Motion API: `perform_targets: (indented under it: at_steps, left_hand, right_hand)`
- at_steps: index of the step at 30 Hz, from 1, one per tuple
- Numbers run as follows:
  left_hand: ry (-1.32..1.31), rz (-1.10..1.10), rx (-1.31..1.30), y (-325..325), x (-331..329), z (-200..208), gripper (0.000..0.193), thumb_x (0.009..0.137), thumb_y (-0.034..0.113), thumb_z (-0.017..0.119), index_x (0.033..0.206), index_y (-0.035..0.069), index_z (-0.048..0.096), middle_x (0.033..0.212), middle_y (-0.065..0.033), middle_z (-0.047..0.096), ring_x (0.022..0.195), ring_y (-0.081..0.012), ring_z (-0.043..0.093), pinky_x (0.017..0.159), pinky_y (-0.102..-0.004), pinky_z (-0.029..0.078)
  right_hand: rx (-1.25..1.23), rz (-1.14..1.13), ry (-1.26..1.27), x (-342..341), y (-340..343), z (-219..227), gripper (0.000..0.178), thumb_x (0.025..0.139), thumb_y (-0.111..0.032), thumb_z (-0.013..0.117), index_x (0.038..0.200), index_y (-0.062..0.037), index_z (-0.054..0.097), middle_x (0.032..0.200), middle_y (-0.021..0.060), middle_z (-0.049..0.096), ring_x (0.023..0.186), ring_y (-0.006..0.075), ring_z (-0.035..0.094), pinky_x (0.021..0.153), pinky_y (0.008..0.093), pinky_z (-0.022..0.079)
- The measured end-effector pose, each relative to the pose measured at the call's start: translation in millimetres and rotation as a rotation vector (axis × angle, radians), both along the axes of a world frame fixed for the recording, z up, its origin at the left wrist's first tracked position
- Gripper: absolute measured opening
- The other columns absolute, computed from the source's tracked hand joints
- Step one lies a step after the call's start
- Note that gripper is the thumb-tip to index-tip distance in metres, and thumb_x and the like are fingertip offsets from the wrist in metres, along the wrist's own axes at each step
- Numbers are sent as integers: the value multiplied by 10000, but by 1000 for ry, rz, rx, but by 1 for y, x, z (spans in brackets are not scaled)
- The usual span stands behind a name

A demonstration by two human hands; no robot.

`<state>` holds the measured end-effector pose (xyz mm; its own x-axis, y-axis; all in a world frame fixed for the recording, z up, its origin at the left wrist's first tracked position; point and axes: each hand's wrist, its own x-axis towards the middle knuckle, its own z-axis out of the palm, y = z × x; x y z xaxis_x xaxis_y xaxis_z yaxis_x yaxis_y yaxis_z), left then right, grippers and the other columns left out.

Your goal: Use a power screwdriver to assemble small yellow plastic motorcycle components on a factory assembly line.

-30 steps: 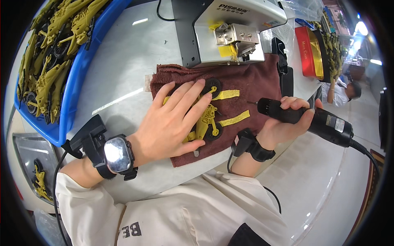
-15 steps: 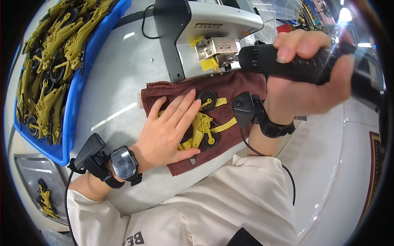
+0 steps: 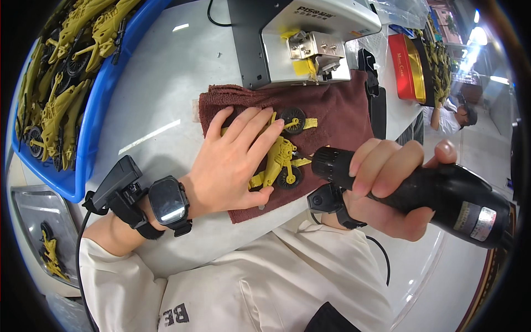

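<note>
My left hand [image 3: 235, 152] lies with fingers spread over a yellow toy motorcycle [image 3: 279, 157], pressing it onto a folded brown towel [image 3: 343, 119]. Two black spoked wheels show beyond my fingers; part of the yellow body is hidden beneath the hand. In my right hand [image 3: 387, 180], fingers wrapped round its barrel, is a black electric screwdriver [image 3: 412, 188]. Its front end points left at the motorcycle's lower wheel, a little apart from it. The bit is too small to make out clearly.
A grey-and-white screw feeder [image 3: 307, 47] stands behind the towel. At the far left, a blue bin [image 3: 102, 105] is heaped with yellow motorcycles. Below it, a metal tray [image 3: 33, 202] holds one more. A red box [image 3: 404, 66] is at right; a co-worker [image 3: 451, 115] sits beyond.
The screwdriver in my right hand has come away from the screw feeder, down and toward the motorcycle. My left hand stays on the motorcycle. The view has shifted slightly.
</note>
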<state>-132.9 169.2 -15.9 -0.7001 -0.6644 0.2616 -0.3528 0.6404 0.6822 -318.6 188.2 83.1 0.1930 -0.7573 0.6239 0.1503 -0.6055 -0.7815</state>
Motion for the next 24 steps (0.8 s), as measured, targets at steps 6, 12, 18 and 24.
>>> perform_targets:
  at_steps: [6, 12, 18, 24]
  left_hand:
    - [9, 16, -30, 3, -2, -1, 886, 526, 346, 731, 1299, 52, 412, 1201, -145, 448, 1160, -319, 408, 993, -501, 253]
    - [31, 52, -34, 5, -6, 0, 897, 505, 356, 740, 1286, 50, 422, 1105, -133, 442, 1086, -319, 411, 967, -488, 263]
    - [-23, 75, -18, 7, -4, 1, 913, 503, 368, 743, 1293, 55, 410, 1100, -135, 429, 1088, -315, 397, 968, -484, 258]
    - [-42, 66, -4, 7, -4, 2, 920, 511, 377, 748, 1298, 54, 400, 1111, -133, 426, 1096, -316, 389, 976, -489, 252]
  right_hand:
    - [-37, -51, -20, -2, 5, -9, 599, 876, -399, 496, 1288, -22, 279, 697, 80, 478, 489, 181, 471, 502, 323, 399]
    - [89, -133, -133, -2, 16, -8, 723, 834, -349, 654, 1301, -53, 187, 760, 139, 572, 559, 251, 564, 575, 377, 452]
    - [100, -131, -168, -2, 15, -13, 709, 838, -342, 650, 1299, -52, 195, 760, 142, 571, 559, 250, 561, 579, 385, 454]
    - [119, -140, -173, -2, 15, -14, 712, 842, -359, 639, 1302, -54, 190, 767, 140, 571, 556, 249, 558, 580, 391, 458]
